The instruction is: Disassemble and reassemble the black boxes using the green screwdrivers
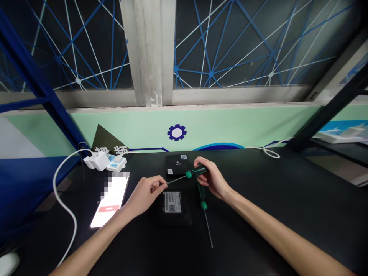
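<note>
A screwdriver with a green and black handle (197, 172) is in my right hand (212, 177), its fingers wrapped round the grip. The metal shaft points left, nearly level above the table. At its tip, my left hand (148, 192) has thumb and forefinger pinched together; whatever sits between them is too small to make out. Below the shaft lies a flat black drive (173, 211) with a white printed label. A second green and black screwdriver (203, 201) rests on the table under my right hand, blade toward me. Behind the shaft is a black box (176, 165) with small stickers.
A lit phone (112, 199) lies left of the drive, partly behind my left forearm. Farther back stand a white power strip (116, 163) and a plugged-in charger (97, 160), its white cable (64, 203) curving forward. Another white cable (270, 153) loops at the back right.
</note>
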Available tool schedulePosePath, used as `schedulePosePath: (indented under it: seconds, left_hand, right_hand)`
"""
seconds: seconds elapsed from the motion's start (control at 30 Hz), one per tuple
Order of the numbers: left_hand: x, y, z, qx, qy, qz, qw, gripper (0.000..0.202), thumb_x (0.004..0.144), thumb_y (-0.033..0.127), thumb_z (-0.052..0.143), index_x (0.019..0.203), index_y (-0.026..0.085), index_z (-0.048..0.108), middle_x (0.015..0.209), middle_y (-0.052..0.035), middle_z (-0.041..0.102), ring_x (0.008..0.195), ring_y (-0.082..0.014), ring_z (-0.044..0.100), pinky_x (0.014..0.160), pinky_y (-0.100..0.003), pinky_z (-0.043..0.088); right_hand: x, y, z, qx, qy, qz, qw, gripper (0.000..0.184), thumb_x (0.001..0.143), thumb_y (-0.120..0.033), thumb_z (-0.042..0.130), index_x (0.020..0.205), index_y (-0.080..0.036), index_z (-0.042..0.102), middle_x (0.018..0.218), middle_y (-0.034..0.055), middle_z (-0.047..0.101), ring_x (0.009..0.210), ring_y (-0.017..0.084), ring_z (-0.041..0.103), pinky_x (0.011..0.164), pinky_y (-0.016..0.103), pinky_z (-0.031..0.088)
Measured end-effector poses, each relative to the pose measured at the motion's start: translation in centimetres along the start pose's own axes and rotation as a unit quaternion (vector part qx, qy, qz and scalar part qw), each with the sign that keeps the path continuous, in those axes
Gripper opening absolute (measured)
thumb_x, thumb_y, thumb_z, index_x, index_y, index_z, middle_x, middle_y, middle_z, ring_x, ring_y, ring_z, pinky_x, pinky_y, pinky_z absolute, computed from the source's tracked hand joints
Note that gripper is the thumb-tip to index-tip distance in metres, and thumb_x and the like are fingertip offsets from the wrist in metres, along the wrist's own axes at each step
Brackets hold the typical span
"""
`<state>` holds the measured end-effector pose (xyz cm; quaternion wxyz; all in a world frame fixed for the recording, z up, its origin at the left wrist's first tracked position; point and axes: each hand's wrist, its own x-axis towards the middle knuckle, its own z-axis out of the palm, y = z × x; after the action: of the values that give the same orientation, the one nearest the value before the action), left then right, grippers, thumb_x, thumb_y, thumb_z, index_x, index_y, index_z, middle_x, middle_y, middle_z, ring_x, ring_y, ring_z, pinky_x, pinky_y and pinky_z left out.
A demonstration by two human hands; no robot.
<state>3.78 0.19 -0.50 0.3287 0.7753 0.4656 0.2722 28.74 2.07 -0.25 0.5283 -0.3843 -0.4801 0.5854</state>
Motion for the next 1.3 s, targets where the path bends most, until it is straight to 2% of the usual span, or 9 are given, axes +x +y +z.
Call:
schedulePosePath:
  seconds: [0.13,0.27,0.43,0.5,0.73,0.9,1.03,1.2,1.3]
  left_hand:
    - [0.0,-0.3,-0.1,0.014,0.015,-0.008,1.000,0.033,0.094,0.048,0.051,0.080,0.021,0.062,0.054,0.0084,0.028,0.051,-0.0109,0.029,0.053,-0.024,0.026]
    - [0.0,-0.4,-0.2,0.017,0.017,-0.013,1.000,0.032,0.094,0.047,0.052,0.078,0.021,0.061,0.054,0.0087,0.028,0.050,-0.0106,0.029,0.053,-0.024,0.027]
    - [0.1,-0.3,-0.3,0.010,0.026,-0.010,1.000,0.031,0.093,0.046,0.052,0.080,0.020,0.063,0.053,0.0085,0.030,0.051,-0.0109,0.029,0.052,-0.024,0.024]
    - [0.1,-0.4,-0.3,0.006,0.030,-0.011,0.999,0.030,0.094,0.045,0.052,0.081,0.020,0.063,0.053,0.0087,0.030,0.051,-0.0108,0.028,0.052,-0.024,0.023]
    - [0.2,-0.7,-0.3,0.006,0.032,-0.004,0.999,0.026,0.094,0.040,0.054,0.081,0.021,0.063,0.054,0.0088,0.032,0.051,-0.0106,0.032,0.053,-0.024,0.027]
    - [0.3,-0.7,-0.4,0.018,0.030,-0.004,0.999,0.025,0.094,0.039,0.054,0.081,0.021,0.064,0.054,0.0092,0.029,0.050,-0.0099,0.031,0.052,-0.023,0.026]
    - [0.3,-0.8,-0.3,0.032,0.024,-0.003,0.999,0.025,0.095,0.039,0.054,0.081,0.020,0.064,0.053,0.0094,0.029,0.049,-0.0094,0.030,0.050,-0.023,0.024]
    - [0.3,-1.1,-0.1,0.041,0.015,0.000,0.999,0.026,0.096,0.040,0.053,0.083,0.020,0.065,0.054,0.0090,0.030,0.049,-0.0095,0.030,0.051,-0.023,0.024]
    - [0.3,-1.2,-0.1,0.043,0.017,0.002,0.999,0.026,0.096,0.040,0.053,0.084,0.020,0.065,0.054,0.0090,0.030,0.049,-0.0097,0.030,0.051,-0.022,0.024]
  right_hand:
    - [0.6,0.2,-1.0,-0.148,0.041,-0.030,0.988,0.044,0.086,-0.060,0.060,0.070,-0.021,0.052,0.047,-0.0087,0.030,0.037,0.007,0.027,0.035,0.020,0.020]
    - [1.0,0.2,-1.6,-0.190,0.038,-0.045,0.980,0.048,0.086,-0.064,0.060,0.069,-0.021,0.050,0.049,-0.0093,0.028,0.038,0.006,0.025,0.036,0.020,0.019]
    - [1.3,-0.9,-2.5,-0.104,0.006,0.055,0.993,0.050,0.078,-0.058,0.075,0.067,-0.021,0.044,0.042,-0.0123,0.028,0.037,0.003,0.014,0.036,0.016,0.007]
    - [1.2,-1.6,-2.9,-0.036,-0.045,0.076,0.995,0.046,0.076,-0.055,0.079,0.070,-0.018,0.052,0.043,-0.0120,0.031,0.038,0.002,0.016,0.035,0.014,0.010]
    - [-1.7,-4.0,-1.4,0.184,-0.258,0.032,0.948,0.047,0.068,-0.062,0.082,0.073,-0.023,0.058,0.052,-0.0074,0.047,0.034,0.003,0.023,0.028,0.012,0.018]
    - [-4.0,-5.2,0.9,0.236,-0.299,-0.017,0.924,0.043,0.067,-0.059,0.084,0.070,-0.026,0.056,0.050,-0.0090,0.048,0.033,0.004,0.035,0.030,0.011,0.026]
    - [-4.7,-5.1,1.5,0.246,-0.354,-0.065,0.900,0.044,0.067,-0.062,0.082,0.071,-0.027,0.056,0.055,-0.0062,0.059,0.038,0.005,0.048,0.037,0.012,0.036]
    - [-5.4,-4.9,2.0,0.235,-0.347,-0.072,0.905,0.040,0.071,-0.055,0.083,0.072,-0.025,0.057,0.062,-0.0035,0.064,0.044,0.007,0.056,0.044,0.015,0.043]
    - [-5.6,-5.0,2.3,0.238,-0.295,-0.046,0.924,0.046,0.065,-0.059,0.085,0.069,-0.024,0.056,0.057,-0.0048,0.061,0.045,0.008,0.059,0.044,0.015,0.043]
